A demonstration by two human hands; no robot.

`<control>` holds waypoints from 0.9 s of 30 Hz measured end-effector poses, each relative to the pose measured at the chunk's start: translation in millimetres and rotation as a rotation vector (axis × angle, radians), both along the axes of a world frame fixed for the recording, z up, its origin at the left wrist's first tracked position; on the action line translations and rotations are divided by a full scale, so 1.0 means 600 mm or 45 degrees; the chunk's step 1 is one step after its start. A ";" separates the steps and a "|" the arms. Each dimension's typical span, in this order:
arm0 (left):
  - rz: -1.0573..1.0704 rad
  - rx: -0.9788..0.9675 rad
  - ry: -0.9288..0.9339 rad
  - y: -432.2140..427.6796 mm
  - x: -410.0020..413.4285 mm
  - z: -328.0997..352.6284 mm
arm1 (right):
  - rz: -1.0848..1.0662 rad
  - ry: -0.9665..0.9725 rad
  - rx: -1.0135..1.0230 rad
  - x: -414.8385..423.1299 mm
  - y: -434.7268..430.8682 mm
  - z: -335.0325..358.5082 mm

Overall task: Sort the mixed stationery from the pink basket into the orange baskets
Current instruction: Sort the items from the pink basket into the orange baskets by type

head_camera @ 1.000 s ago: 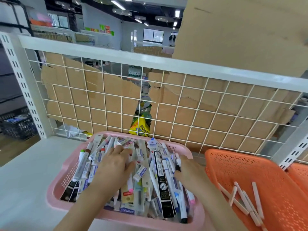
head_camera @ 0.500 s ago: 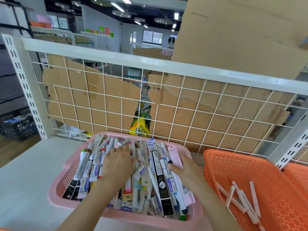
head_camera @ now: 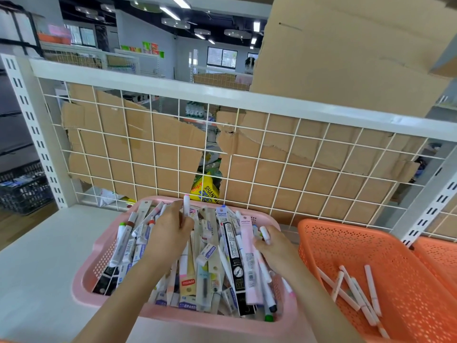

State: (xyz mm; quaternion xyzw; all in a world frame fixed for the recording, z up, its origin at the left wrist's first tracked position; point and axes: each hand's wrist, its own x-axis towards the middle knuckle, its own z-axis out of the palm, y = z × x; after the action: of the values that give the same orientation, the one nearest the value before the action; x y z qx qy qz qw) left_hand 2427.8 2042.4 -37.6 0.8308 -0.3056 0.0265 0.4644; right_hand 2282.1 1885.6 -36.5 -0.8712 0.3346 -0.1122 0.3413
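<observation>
**Twin pick, risen from the pile**

Since the earlier frame my left hand [head_camera: 168, 231] has come up off the pile. It now pinches a pink-capped white marker [head_camera: 186, 209] upright near the far rim of the pink basket [head_camera: 84, 290]. My right hand [head_camera: 274, 246], lower centre-right, has curled its fingers round a second white marker [head_camera: 265, 235]. The mixed stationery [head_camera: 210, 273] still fills the pink basket at lower centre.

The orange basket [head_camera: 346, 233], lower right and just beside the pink one, holds a few white pens [head_camera: 351, 290]. A second orange basket [head_camera: 437, 253] shows at the right edge.

Risks, as I judge them:
- Each marker seems held along only part of its length, so either may swing or slip while crossing the two rims.
- Packets leaning against the right hand could be dragged out with it.
- The left hand's path to the orange basket runs across the right forearm.

A white wire grid panel [head_camera: 272, 157], backed by torn cardboard [head_camera: 148, 144], stands close behind the baskets and limits any forward reach.
</observation>
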 end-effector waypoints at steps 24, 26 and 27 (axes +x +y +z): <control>-0.254 0.886 -0.001 -0.053 -0.064 0.008 | -0.016 -0.124 -0.021 -0.021 -0.016 0.013; -0.294 0.784 0.075 -0.048 -0.061 0.008 | -0.014 -0.126 -0.015 -0.024 -0.018 0.012; -0.318 0.702 0.143 -0.045 -0.058 0.007 | -0.012 -0.134 -0.004 -0.026 -0.020 0.011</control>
State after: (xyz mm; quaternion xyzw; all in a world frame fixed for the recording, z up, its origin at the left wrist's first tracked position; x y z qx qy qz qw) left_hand 2393.3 2015.5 -33.5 0.8816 -0.3751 -0.1606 0.2374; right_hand 2266.4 1873.4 -29.9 -0.8630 0.3200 -0.1600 0.3566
